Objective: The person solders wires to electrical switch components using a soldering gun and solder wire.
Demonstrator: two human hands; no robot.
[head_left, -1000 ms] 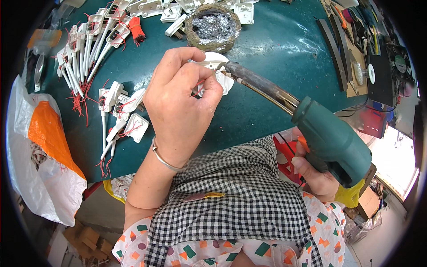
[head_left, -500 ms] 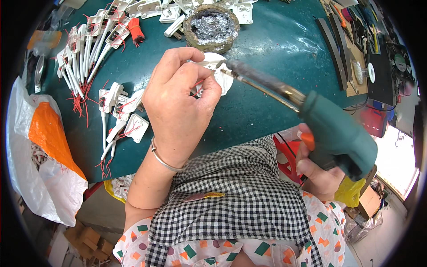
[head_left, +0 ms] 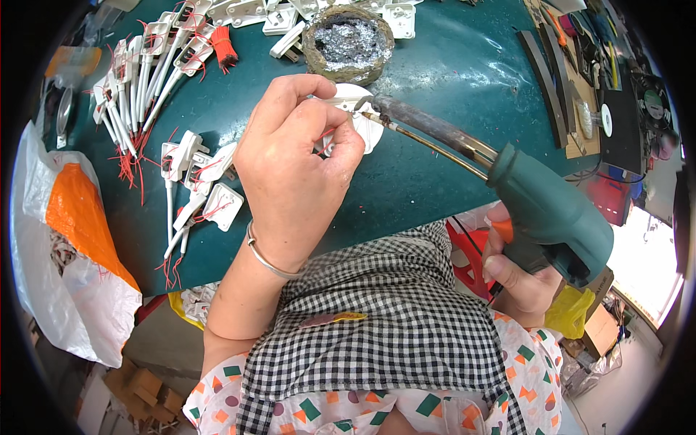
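My right hand [head_left: 522, 283] is wrapped round the handle of a green soldering gun [head_left: 554, 210] with an orange trigger. Its long dark barrel and thin feed tube slant up to the left, and the tip ends beside the fingers of my left hand [head_left: 297, 156]. That hand is closed in a pinch on a white plastic plug housing [head_left: 370, 134], rounded on its right side. A bit of red wire shows between the fingers. My fingers hide much of the housing, so I cannot tell whether the tip touches it.
Behind the housing stands a round, crusted pot [head_left: 348, 43] with silvery solder bits. White plug pieces with red wires [head_left: 199, 174] lie to the left, more cabled ones [head_left: 138, 87] beyond. Dark bars [head_left: 544, 87] lie at right on the green table [head_left: 442, 174]. A plastic sack [head_left: 80, 268] stands left.
The gun's barrel and tip have shifted very slightly at the housing. My left hand keeps its pinch, almost still.
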